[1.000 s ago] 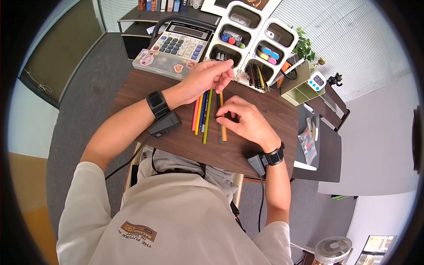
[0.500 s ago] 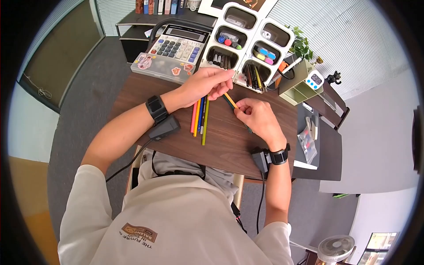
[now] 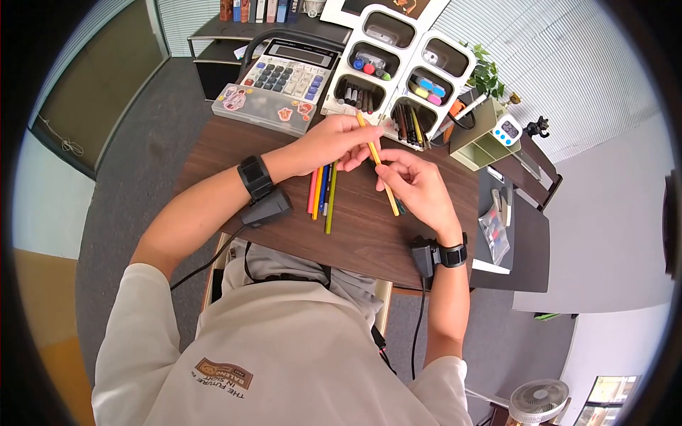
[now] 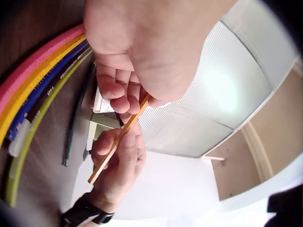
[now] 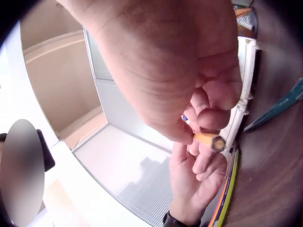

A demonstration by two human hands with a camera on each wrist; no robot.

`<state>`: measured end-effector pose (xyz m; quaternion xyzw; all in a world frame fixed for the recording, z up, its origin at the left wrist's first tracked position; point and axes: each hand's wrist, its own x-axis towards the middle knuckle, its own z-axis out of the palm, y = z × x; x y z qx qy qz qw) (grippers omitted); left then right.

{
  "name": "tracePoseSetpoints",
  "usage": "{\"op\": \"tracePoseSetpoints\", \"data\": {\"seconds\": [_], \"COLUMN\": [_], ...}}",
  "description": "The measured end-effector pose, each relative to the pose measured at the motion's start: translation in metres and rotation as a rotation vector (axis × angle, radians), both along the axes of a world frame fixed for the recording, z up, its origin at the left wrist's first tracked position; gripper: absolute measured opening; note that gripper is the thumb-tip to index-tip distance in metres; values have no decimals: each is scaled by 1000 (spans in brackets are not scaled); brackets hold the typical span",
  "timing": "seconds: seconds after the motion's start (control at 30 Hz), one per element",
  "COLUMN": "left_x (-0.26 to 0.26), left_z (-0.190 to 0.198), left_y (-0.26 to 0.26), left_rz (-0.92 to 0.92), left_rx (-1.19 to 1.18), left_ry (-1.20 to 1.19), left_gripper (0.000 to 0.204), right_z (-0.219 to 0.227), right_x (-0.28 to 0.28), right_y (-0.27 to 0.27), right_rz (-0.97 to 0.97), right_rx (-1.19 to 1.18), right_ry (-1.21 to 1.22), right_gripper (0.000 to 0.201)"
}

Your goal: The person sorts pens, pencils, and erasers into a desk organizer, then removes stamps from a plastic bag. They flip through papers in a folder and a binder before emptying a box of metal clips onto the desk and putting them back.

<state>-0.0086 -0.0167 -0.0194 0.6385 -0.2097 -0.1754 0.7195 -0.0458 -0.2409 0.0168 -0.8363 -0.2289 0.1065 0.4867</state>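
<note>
A yellow pencil (image 3: 388, 193) slants between my two hands, above the table. My right hand (image 3: 420, 190) pinches its lower part between thumb and fingers. Around the upper part, my left hand (image 3: 334, 142) has its thumb and curled fingers, seen close in the left wrist view. The pencil's end (image 5: 218, 144) faces the right wrist camera. A dark green pencil (image 4: 78, 118) lies on the table, mostly hidden by my right hand in the head view. To the left lie a pink pencil (image 3: 312, 192), a blue pencil (image 3: 325, 188), an olive green pencil (image 3: 332, 206) and others, side by side.
Behind the hands stands a white organizer (image 3: 387, 106) with pens, markers and highlighters in its compartments. A calculator (image 3: 284, 74) and a stickered clear case (image 3: 263, 110) sit at the back left. A green box (image 3: 476, 142) with a digital timer (image 3: 506, 130) stands right.
My right hand reached the two pencils right of the row, moved them rightward and raised the yellow one to my left hand. The dark green one stayed low. My left hand barely moved.
</note>
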Motion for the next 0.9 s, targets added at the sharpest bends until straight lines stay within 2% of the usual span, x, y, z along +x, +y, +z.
{"op": "tracePoseSetpoints", "data": {"seconds": [0.07, 0.17, 0.23, 0.27, 0.5, 0.57, 0.77, 0.9], "left_x": [2, 9, 12, 11, 5, 6, 5, 4], "left_z": [2, 4, 2, 4, 4, 3, 4, 5], "left_y": [2, 12, 14, 13, 6, 7, 7, 7], "left_rz": [58, 55, 35, 38, 5, -1, -3, 1], "left_rx": [-186, -295, -321, -309, -223, -221, -225, -218], "left_ry": [156, 193, 185, 181, 184, 171, 159, 156], "left_gripper": [36, 40, 41, 42, 56, 58, 58, 58], "right_z": [14, 20, 18, 21, 24, 19, 16, 14], "right_x": [-7, -10, -11, -13, -16, -13, -8, -6], "right_y": [0, -8, -11, -10, -13, -17, -20, -21], "right_rz": [16, 95, 384, 389, 317, 273, 121, 92], "right_rx": [62, 193, 321, 342, 271, 293, 355, 364], "right_ry": [62, 186, 112, 176, 122, -1, 28, 46], "right_gripper": [29, 37, 44, 45, 29, 28, 22, 21]}}
